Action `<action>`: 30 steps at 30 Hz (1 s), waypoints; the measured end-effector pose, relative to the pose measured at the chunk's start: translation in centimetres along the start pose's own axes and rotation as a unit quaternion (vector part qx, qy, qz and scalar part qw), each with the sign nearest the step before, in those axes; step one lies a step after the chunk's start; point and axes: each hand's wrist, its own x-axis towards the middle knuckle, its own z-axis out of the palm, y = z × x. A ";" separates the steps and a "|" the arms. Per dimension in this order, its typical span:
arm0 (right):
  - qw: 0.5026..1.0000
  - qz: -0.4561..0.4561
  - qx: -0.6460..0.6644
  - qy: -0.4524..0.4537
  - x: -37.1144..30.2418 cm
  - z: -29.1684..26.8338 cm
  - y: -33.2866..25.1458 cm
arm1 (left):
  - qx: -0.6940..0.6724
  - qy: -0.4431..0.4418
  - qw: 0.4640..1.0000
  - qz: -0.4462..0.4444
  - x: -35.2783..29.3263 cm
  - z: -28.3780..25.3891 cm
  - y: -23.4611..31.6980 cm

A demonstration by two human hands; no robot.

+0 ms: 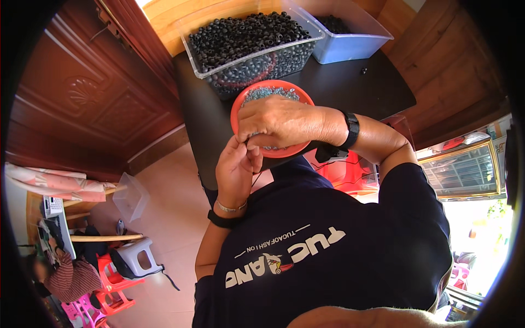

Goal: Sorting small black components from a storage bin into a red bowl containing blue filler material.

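Note:
Over a round orange-red bowl (236,112) full of small greyish-blue beads (273,94), my two hands meet at its near left rim. My right hand (281,120) is closed, with thumb and fingers pinched together and its back covering much of the bowl. Just below, my left hand (236,164) is closed too, its fingertips close against those of the right. A thin dark cord (256,179) hangs below the left fingers. What lies between the right fingertips is small and mostly hidden.
The bowl stands on a black table (350,93). Behind it are a clear bin (257,54) heaped with black ring-like beads and a pale blue bin (350,48) with some more. One dark bead (363,70) lies loose. A person (74,279) sits far left near plastic stools (139,259).

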 end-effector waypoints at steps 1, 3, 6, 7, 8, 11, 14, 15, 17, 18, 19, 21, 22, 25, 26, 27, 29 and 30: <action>1.000 0.001 -0.003 0.000 0.2 -0.2 0.3 | 0.000 -0.003 1.000 0.000 0.0 -0.3 -0.1; 0.996 -0.020 0.074 -0.034 0.7 -0.6 0.7 | -0.012 0.014 1.000 0.007 -0.3 -1.0 -0.1; 0.999 0.011 0.030 -0.019 2.2 -5.0 1.6 | -0.021 0.020 0.999 0.016 -0.8 -2.4 0.1; 0.999 0.031 0.035 -0.004 2.7 -6.4 2.9 | -0.024 0.020 0.999 0.016 -0.9 -3.0 0.1; 0.999 0.024 -0.025 0.004 3.2 -8.0 4.3 | -0.040 0.013 0.999 0.022 -1.0 -3.2 0.2; 0.976 0.157 -0.133 -0.064 5.1 -11.5 10.0 | -0.064 0.003 0.997 0.032 -1.4 -3.7 0.3; 0.947 0.200 -0.208 -0.143 8.5 -13.1 15.6 | -0.073 -0.004 0.997 0.033 -1.4 -4.0 0.4; 0.921 0.228 -0.254 -0.189 9.9 -13.2 16.7 | -0.076 -0.005 0.997 0.029 -1.3 -4.0 0.5; 0.918 0.201 -0.264 -0.217 13.4 -13.0 18.7 | -0.091 -0.014 0.995 0.023 -1.2 -4.4 0.5; 0.916 0.170 -0.270 -0.244 15.2 -12.7 19.8 | -0.104 -0.018 0.994 0.018 -1.2 -4.5 0.5; 0.916 0.168 -0.270 -0.245 16.8 -12.2 21.2 | -0.104 -0.016 0.994 0.020 -1.1 -4.4 0.6; 0.916 0.107 -0.288 -0.258 18.8 -10.3 24.4 | -0.096 -0.007 0.995 -0.004 -1.0 -4.4 0.8; 0.916 0.105 -0.288 -0.260 19.4 -9.3 25.5 | -0.097 -0.006 0.995 -0.002 -1.0 -4.4 0.8; 0.917 0.121 -0.281 -0.256 20.3 -6.1 29.8 | -0.116 -0.013 0.993 -0.017 -0.7 -4.7 0.9; 0.917 0.116 -0.278 -0.260 20.8 -5.5 29.3 | -0.121 -0.015 0.992 -0.019 -0.9 -4.8 0.9; 0.892 0.139 -0.301 -0.307 21.2 -4.9 28.8 | -0.126 -0.017 0.992 -0.022 -1.0 -4.8 0.9; 0.863 0.157 -0.322 -0.355 21.6 -4.1 27.3 | -0.133 -0.018 0.991 -0.018 -1.3 -5.1 1.1; 0.863 0.171 -0.289 -0.377 21.0 -4.3 27.0 | -0.140 -0.026 0.990 -0.021 -1.0 -5.2 1.1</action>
